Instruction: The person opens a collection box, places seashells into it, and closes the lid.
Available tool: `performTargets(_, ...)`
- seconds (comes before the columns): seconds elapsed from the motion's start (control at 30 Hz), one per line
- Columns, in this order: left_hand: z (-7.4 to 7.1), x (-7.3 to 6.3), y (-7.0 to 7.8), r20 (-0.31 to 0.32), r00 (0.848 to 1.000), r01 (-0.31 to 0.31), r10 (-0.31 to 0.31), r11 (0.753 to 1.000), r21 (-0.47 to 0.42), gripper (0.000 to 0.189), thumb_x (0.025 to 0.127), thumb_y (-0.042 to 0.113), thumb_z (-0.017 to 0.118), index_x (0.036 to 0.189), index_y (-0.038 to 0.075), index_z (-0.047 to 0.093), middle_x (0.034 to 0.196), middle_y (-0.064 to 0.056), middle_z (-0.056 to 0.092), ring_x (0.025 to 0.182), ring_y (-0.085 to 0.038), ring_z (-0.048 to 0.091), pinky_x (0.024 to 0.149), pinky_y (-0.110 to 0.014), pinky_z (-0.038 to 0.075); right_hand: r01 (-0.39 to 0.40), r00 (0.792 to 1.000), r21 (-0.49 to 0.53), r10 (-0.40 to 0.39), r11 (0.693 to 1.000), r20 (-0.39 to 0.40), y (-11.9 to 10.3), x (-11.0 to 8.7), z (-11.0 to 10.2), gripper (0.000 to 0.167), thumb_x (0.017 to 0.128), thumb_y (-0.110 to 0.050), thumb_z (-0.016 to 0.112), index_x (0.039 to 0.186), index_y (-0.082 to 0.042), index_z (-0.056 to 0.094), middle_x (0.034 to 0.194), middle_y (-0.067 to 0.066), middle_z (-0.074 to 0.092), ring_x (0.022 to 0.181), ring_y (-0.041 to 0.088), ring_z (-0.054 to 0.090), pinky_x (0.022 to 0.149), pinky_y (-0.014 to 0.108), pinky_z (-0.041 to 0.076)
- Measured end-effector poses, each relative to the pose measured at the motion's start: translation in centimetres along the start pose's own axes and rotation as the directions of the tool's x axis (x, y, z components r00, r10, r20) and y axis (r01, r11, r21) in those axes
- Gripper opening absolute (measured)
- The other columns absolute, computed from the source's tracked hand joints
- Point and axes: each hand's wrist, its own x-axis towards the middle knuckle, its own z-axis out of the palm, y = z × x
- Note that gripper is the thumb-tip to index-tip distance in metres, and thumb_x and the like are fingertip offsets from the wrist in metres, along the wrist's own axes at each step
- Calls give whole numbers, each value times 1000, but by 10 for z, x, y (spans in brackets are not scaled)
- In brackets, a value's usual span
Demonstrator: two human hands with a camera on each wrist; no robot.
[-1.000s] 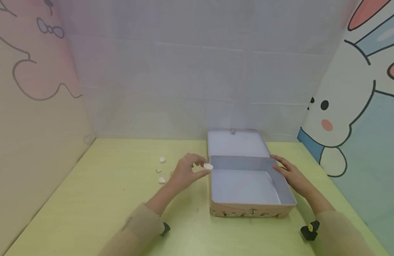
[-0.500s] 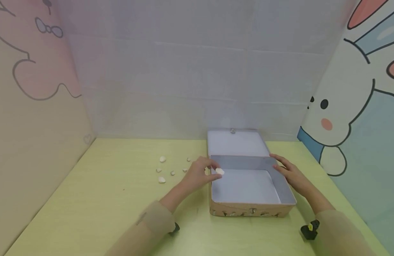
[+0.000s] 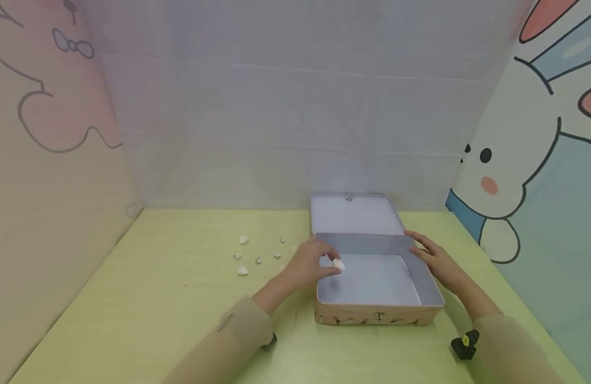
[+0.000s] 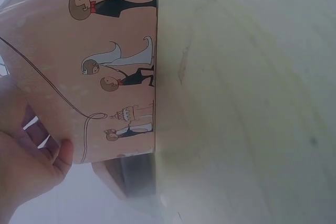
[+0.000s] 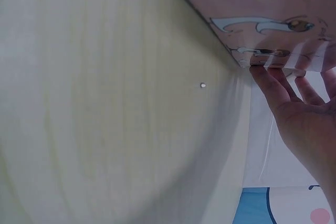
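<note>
Fingertips of the left hand pinch a small white shell just over the left wall of the open box, low and centre in the head view, so the shell hangs above the pale interior rather than the yellow-green table. Straight, slightly spread fingers of the right hand lie against the box's right wall, seemingly to keep it from sliding, while its lid lies folded back behind. Left of the box, more loose shells sit scattered on the table, within easy reach of the left hand.
</note>
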Motion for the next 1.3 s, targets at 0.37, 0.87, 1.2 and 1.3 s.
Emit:
performTargets(0.37, -1, 2, -1, 22, 1000, -1, 0, 1000, 31, 30, 81, 30, 75, 102, 10, 70, 96, 2, 67, 97, -17, 59, 111, -39, 29, -21, 1000, 4, 21, 1000, 3, 1, 0, 0, 58, 101, -35, 43, 151, -18, 20, 157, 19, 8, 138, 50, 13, 102, 69, 24)
performTargets(0.87, -35, -18, -14, 9, 1000, -30, 30, 997, -69, 39, 80, 30, 75, 112, 10, 66, 112, 2, 65, 109, -18, 53, 100, -37, 40, -16, 1000, 23, 16, 1000, 8, 0, 2, 0, 58, 101, -31, 43, 151, -16, 19, 157, 19, 8, 138, 50, 12, 102, 70, 22)
performTargets(1.2, -57, -39, -35, -17, 998, -63, 61, 992, -105, 43, 78, 28, 77, 115, 11, 64, 114, 2, 65, 110, -17, 54, 97, -37, 43, -5, 1000, 17, 5, 1000, 10, 1, 1, 0, 57, 101, -33, 43, 151, -17, 20, 157, 18, 8, 138, 50, 12, 102, 70, 23)
performTargets(1.3, -64, -46, -41, -20, 998, -58, 56, 992, -116, 42, 79, 28, 76, 116, 13, 63, 116, 3, 63, 112, -16, 53, 95, -37, 45, -11, 1000, 4, 11, 1000, 7, 2, 1, 0, 58, 101, -34, 43, 151, -17, 20, 157, 19, 8, 138, 50, 13, 102, 70, 23)
